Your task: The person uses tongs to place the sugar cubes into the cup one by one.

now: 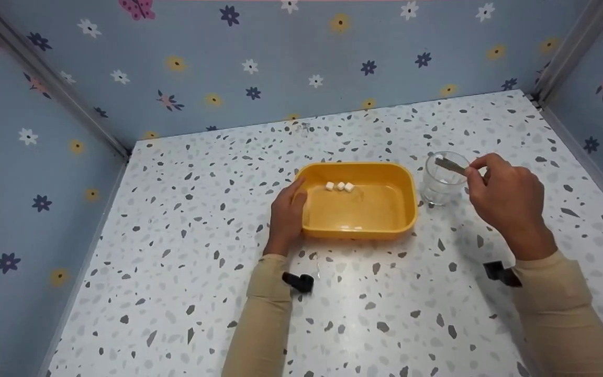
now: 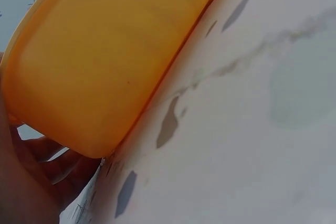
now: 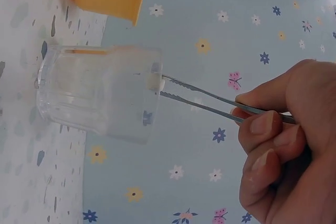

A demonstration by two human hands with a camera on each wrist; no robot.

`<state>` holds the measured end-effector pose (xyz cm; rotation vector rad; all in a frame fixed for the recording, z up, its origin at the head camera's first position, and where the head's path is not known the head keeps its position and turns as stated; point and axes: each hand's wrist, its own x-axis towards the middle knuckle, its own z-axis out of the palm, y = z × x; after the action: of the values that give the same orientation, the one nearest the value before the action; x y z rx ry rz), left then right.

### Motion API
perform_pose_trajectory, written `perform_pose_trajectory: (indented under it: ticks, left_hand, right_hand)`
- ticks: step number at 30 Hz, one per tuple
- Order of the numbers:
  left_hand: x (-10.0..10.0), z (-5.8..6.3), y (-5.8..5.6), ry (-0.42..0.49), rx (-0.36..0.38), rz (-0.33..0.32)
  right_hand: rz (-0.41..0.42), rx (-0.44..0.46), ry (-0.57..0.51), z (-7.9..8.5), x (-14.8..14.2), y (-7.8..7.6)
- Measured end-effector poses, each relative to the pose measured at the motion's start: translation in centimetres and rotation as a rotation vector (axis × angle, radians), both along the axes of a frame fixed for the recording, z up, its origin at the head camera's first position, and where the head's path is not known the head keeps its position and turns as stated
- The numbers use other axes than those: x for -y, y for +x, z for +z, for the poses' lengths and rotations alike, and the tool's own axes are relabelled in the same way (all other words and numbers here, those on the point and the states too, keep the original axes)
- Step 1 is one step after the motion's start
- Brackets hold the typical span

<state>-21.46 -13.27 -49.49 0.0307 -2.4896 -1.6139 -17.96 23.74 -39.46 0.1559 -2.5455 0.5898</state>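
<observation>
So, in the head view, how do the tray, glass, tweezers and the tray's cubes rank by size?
1. Tray
2. Glass
3. Tweezers, the part showing
4. Cubes, which look too alike to rank

The tub (image 1: 359, 235) looks like smooth plastic, glossy; inside it, matt cubes (image 1: 341, 186). Right of the tub — a shiny transparent cup (image 1: 439, 192) and metal tweezers (image 1: 451, 166), rough-ridged at the tips. Beneath it, a smooth, glossy tabletop (image 1: 202, 235).
</observation>
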Motion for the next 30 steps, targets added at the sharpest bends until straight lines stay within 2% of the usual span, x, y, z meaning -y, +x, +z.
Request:
perform_pose_trajectory:
  ticks: [5, 13, 21, 30]
  left_hand:
    - [-0.02, -0.14, 0.0, -0.013, -0.026, 0.008]
    - [-0.15, -0.14, -0.03, -0.028, -0.019, -0.001]
    - [-0.11, -0.21, -0.03, -0.019, -0.004, -0.004]
    - [0.09, -0.42, -0.16, -0.016, -0.026, -0.005]
  right_hand:
    - [-0.009, 0.085, 0.007, -0.42, -0.16, -0.21]
    - [-0.034, 0.141, 0.023, -0.79, -0.26, -0.24]
    - [-0.03, 0.133, 0.023, -1.02, -0.1, -0.37]
    - [-0.023, 0.104, 0.017, -0.89, 0.02, -0.34]
